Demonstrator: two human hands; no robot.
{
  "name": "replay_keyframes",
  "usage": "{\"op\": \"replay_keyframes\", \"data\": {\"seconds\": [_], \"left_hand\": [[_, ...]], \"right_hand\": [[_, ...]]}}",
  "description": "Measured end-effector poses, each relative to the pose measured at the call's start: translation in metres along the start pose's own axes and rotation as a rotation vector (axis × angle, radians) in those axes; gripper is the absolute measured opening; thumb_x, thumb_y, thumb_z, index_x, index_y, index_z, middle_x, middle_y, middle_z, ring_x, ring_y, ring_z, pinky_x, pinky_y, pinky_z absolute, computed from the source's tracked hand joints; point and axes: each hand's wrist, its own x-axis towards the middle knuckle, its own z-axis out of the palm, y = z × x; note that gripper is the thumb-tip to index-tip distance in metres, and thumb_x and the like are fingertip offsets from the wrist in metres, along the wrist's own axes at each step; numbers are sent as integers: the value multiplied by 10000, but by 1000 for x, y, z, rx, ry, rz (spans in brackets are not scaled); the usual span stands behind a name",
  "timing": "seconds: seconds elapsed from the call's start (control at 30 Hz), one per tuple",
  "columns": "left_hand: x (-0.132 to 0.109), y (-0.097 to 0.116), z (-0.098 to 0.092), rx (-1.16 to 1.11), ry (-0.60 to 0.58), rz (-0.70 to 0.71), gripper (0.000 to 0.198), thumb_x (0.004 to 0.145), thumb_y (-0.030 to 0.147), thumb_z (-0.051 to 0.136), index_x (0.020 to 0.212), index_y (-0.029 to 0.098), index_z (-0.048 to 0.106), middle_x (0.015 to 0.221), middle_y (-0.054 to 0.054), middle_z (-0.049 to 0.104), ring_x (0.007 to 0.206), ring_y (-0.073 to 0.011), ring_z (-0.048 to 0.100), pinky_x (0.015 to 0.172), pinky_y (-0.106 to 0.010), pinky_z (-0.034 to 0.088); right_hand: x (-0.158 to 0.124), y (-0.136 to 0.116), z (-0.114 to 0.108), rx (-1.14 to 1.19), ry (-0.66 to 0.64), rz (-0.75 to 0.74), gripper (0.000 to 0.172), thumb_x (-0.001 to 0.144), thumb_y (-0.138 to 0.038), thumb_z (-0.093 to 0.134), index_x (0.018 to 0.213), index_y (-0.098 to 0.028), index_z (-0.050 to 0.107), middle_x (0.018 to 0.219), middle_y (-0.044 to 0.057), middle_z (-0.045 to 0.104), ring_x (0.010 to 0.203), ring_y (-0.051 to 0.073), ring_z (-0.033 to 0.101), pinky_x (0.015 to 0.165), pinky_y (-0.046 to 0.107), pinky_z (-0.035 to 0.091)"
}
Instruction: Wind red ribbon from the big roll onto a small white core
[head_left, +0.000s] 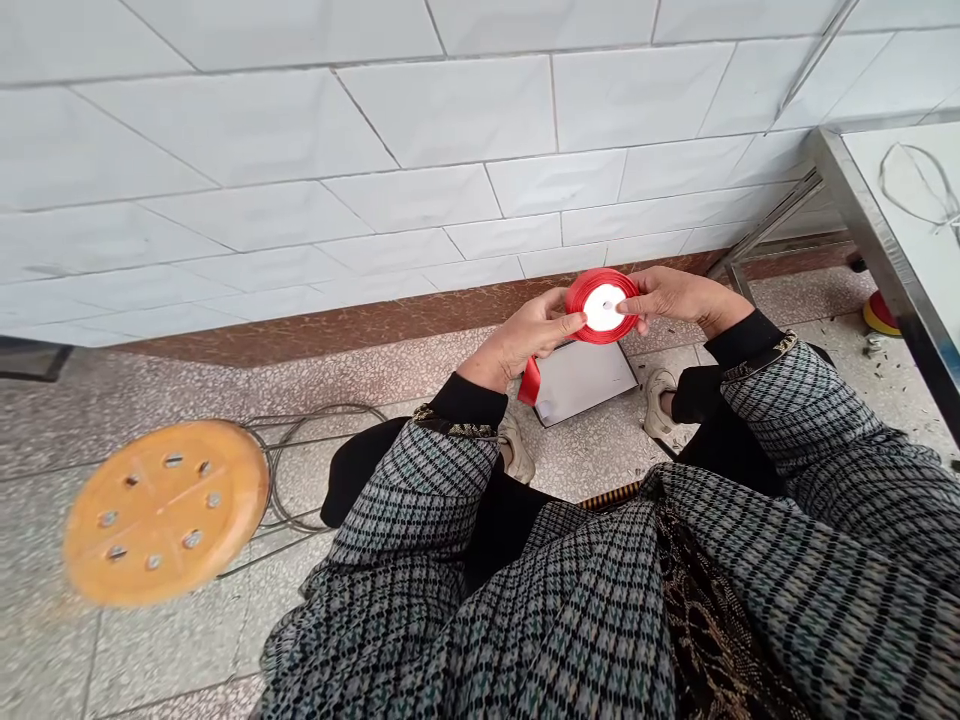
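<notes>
A roll of red ribbon (602, 306) with a white centre is held up in front of me, above the floor. My right hand (675, 298) grips the roll from the right, fingers over its face. My left hand (525, 340) pinches the roll's left edge, and a loose red ribbon end (530, 381) hangs below it. Under the hands a flat white box (581, 380) lies on the floor between my shoes.
A round orange stool (165, 510) with a wire frame stands at the left. A steel table (885, 250) edge runs along the right, with a thin wire loop (919, 185) on top. A white tiled wall (375, 150) is ahead. A red and yellow object (881, 315) lies under the table.
</notes>
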Motion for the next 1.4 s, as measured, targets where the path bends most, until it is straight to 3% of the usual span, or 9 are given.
{"op": "replay_keyframes", "data": {"seconds": [0.1,0.23,0.4,0.5,0.8,0.93,1.03,1.23,1.4], "left_hand": [[2,-1,6,89,61,-7,367,826,330,803,1095,129,654,546,81,403,426,-23,232,428,-244,101],[9,-9,12,-103,154,43,207,898,312,715,991,176,591,527,113,301,406,-27,202,425,-221,112],[21,-29,30,-395,293,163,327,915,412,692,853,225,431,544,119,321,408,-25,212,421,-196,176],[25,-38,36,-430,286,193,368,906,461,703,853,224,427,562,112,375,409,-19,227,418,-195,205],[15,-24,8,-249,96,105,404,806,501,800,970,212,570,551,111,328,400,-23,198,415,-222,91],[10,-19,2,-145,53,40,390,791,349,825,1089,198,623,557,102,351,404,-19,182,422,-239,64],[9,-20,3,-155,63,30,317,813,289,795,1047,196,603,568,98,357,408,-16,193,427,-231,87],[16,-34,12,-364,257,115,253,895,303,720,924,228,481,548,130,268,407,-25,201,437,-196,139],[21,-45,22,-480,288,222,291,922,355,699,880,225,442,537,132,303,406,-22,213,439,-184,181]], "right_hand": [[1,-2,2,-21,25,22,148,798,-191,862,902,-154,763,589,-2,686,453,101,594,444,213,548],[12,6,13,173,180,-40,149,839,-219,837,933,-147,746,639,29,699,463,109,594,437,231,554],[30,23,58,558,314,-128,255,852,-311,835,941,-166,644,696,-2,703,539,85,638,574,205,606],[34,26,69,609,341,-159,234,890,-320,800,930,-165,629,686,-6,695,581,86,658,632,204,615],[17,16,7,253,63,-77,187,807,-215,853,916,-125,730,690,36,734,506,109,643,549,242,621],[10,11,-3,116,-31,-44,213,753,-186,879,927,-133,769,708,30,751,507,113,651,520,228,607],[12,9,-2,87,12,-5,199,747,-145,870,922,-133,777,698,32,746,505,119,643,507,234,596],[35,26,39,424,303,-126,130,845,-198,808,898,-138,706,650,-3,675,478,77,563,528,216,572],[48,32,73,585,360,-147,161,884,-243,773,884,-155,638,641,-28,655,520,80,592,585,210,583]]}}
